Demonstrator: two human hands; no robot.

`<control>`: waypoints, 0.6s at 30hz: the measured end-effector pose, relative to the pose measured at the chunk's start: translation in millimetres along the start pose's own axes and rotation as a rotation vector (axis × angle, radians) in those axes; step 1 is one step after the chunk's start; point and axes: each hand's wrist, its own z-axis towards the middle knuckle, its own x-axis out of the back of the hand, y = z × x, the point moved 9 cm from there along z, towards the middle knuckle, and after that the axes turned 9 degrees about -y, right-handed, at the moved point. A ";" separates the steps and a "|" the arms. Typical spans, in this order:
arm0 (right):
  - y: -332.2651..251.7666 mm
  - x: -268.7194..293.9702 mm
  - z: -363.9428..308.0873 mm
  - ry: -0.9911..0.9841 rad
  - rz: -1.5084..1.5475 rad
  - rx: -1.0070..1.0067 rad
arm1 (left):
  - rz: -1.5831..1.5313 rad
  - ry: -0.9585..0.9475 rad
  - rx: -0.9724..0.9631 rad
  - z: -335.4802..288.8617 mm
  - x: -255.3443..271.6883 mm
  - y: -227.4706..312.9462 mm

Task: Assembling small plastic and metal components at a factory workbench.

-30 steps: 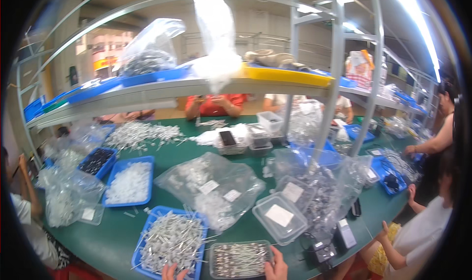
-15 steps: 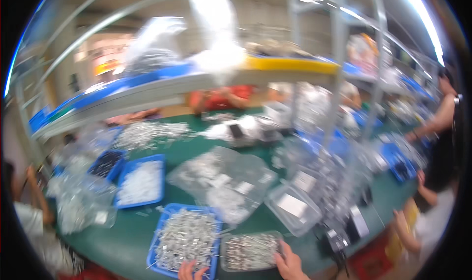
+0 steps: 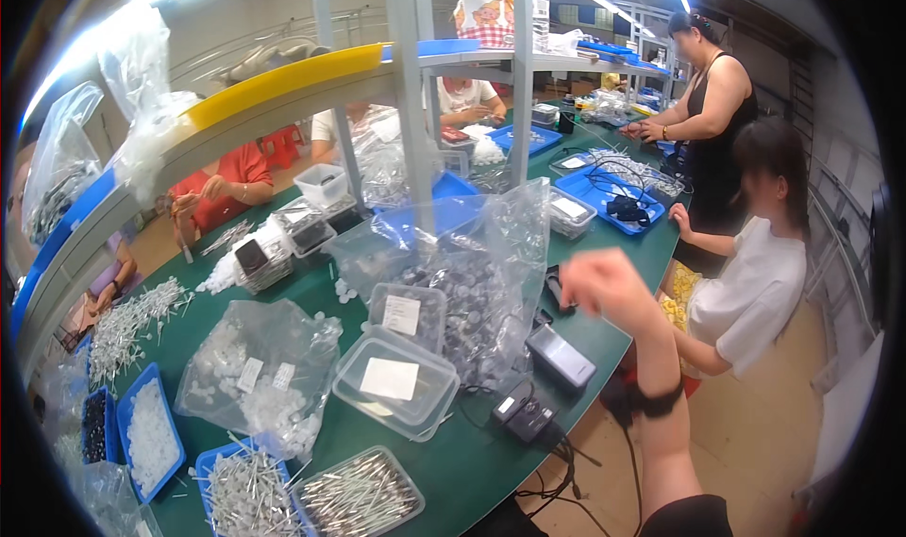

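Note:
My right hand (image 3: 609, 292) is raised at the right table edge, a dark band (image 3: 658, 400) round its wrist. Its fingers are curled and slightly blurred; anything inside them is hidden. Beside the fingertips is a small black object (image 3: 555, 286); contact is unclear. Below the hand lies a grey and black box-shaped device (image 3: 562, 356), with a black corded device (image 3: 524, 412) nearer me. My left hand is out of view. At the near edge stand a clear tub of metal-tipped thin rods (image 3: 363, 495) and a blue tray (image 3: 204, 461) heaped with white rods (image 3: 247, 495).
Clear lidded boxes (image 3: 396, 378) and a large bag of grey pieces (image 3: 462, 320) stand mid-table. Left lie a bag of white pieces (image 3: 260, 367) and a blue tray (image 3: 125, 443). A seated person (image 3: 755, 273) is close right. Shelf posts (image 3: 411, 112) rise beyond; cords (image 3: 571, 480) hang down.
The view has swung to the right. My right hand has left the side of the clear tub and risen to the right. My left hand, earlier at the blue tray, has gone from view.

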 end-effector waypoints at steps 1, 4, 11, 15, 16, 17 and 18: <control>18.3 36.0 20.8 0.163 -0.086 -0.073 | 0.008 0.006 0.008 2.0 0.0 0.7; 109.3 98.1 112.2 0.348 -0.166 -0.186 | 0.064 0.007 0.018 -2.1 -0.4 -0.6; 207.2 36.5 254.6 -0.249 -0.990 0.103 | 0.180 -0.009 0.029 8.0 -7.0 5.9; 316.4 26.4 155.6 0.041 -0.162 -0.108 | 0.278 -0.091 0.031 16.8 -15.4 11.3; 325.6 31.7 157.4 0.115 0.044 -0.173 | 0.267 -0.075 0.041 16.6 -16.8 7.5; 334.8 34.8 157.7 0.191 0.250 -0.238 | 0.254 -0.060 0.051 15.6 -17.9 2.5; 343.4 35.3 156.9 0.268 0.455 -0.303 | 0.266 -0.072 0.067 14.0 -20.5 -4.6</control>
